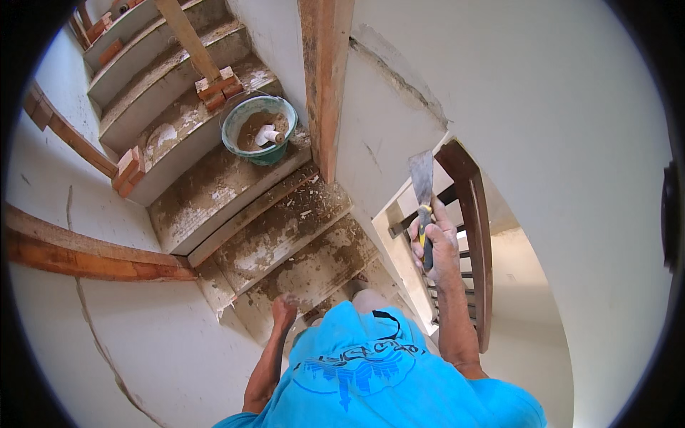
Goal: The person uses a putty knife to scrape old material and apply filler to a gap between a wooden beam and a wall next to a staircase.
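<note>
My right hand (437, 239) grips a putty knife (423, 207) with a black and yellow handle, its wide, stained metal blade (421, 171) pointing up beside the railing opening. My left hand (284, 307) hangs low over the dusty steps (278, 250); it is slightly smeared, and its fingers are hard to make out. On a step higher up sits a green bucket (242, 150) with brown material and a white, handled object (269, 135) inside. Above my right hand, a rough crack (399, 85) runs along the white wall (514, 85).
The stairs (135, 85) curve up to the left, with bricks (128, 171) and a leaning board (182, 32) on them. Wooden planks (107, 264) run along the left wall, and a timber post (325, 85) stands beside the bucket. A dark wooden handrail (474, 214) edges the opening at the right.
</note>
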Motion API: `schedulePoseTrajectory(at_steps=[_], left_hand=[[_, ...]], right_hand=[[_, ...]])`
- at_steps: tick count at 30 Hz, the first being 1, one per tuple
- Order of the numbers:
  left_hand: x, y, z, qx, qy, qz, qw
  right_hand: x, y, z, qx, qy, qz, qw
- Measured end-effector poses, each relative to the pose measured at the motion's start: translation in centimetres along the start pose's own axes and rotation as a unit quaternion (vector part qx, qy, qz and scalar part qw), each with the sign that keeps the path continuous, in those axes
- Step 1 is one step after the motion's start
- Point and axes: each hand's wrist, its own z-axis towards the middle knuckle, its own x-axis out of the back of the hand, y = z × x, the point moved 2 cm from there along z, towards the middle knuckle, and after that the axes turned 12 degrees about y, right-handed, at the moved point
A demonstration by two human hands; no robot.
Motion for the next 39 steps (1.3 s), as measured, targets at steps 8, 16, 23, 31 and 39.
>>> schedulePoseTrajectory(at_steps=[8, 16, 23, 31, 39], left_hand=[[4.5, 27.3, 3.7, -0.204, -0.061, -0.205, 0.955], [1.5, 40.4, 4.5, -0.275, -0.033, -0.346, 0.896], [2.1, 46.2, 3.8, -0.282, -0.093, -0.333, 0.895], [0.6, 47.5, 3.6, -0.209, -0.153, -0.342, 0.903], [-0.1, 47.6, 3.1, -0.189, -0.154, -0.384, 0.891]], right_hand=[[0.1, -2.2, 0.2, -0.025, -0.03, 0.102, 0.994], [-0.1, -2.5, 0.7, -0.082, -0.035, 0.16, 0.983], [0.4, -2.1, 1.7, -0.06, 0.011, 0.123, 0.991], [0.5, -1.1, 1.5, -0.06, 0.055, 0.13, 0.988], [0.5, -1.7, 1.1, -0.042, 0.077, 0.08, 0.993]])
